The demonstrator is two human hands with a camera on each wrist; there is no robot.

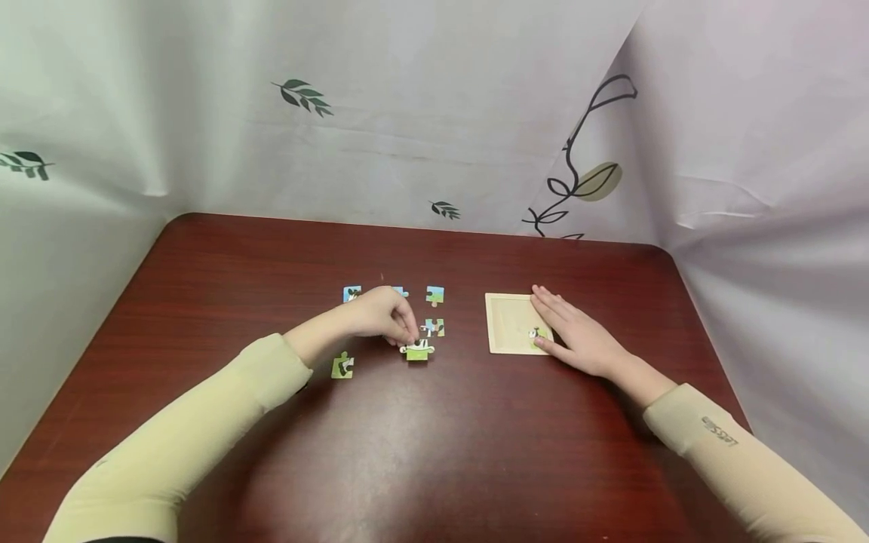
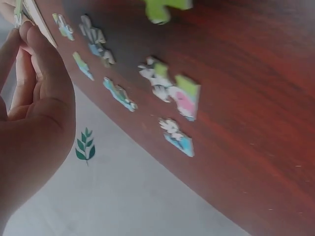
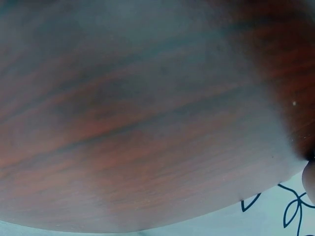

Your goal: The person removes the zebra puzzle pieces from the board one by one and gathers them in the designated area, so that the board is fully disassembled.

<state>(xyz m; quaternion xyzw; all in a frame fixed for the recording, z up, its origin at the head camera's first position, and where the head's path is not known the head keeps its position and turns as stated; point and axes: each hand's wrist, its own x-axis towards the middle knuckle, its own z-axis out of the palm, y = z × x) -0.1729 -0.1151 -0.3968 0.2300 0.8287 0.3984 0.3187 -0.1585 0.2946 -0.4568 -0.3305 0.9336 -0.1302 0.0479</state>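
My left hand [image 1: 380, 313] pinches a green-and-white jigsaw piece [image 1: 417, 352] between thumb and fingertips, over the table. In the left wrist view the pinched piece [image 2: 18, 15] shows only as a thin edge at the upper left. My right hand [image 1: 582, 341] rests along the right edge of a square pale wooden puzzle tray [image 1: 509, 326], fingers straight. One jigsaw piece with a black, white and green print [image 1: 535, 332] lies in the tray's lower right corner, beside the right thumb. Just a sliver of the right hand enters the right wrist view.
Several loose jigsaw pieces lie around the left hand: a blue-green one [image 1: 435, 294] at the back, one [image 1: 351, 291] behind the wrist, a green one [image 1: 342, 366] nearer the front. The dark red table [image 1: 434, 452] backs onto a pale leaf-printed curtain [image 1: 380, 136].
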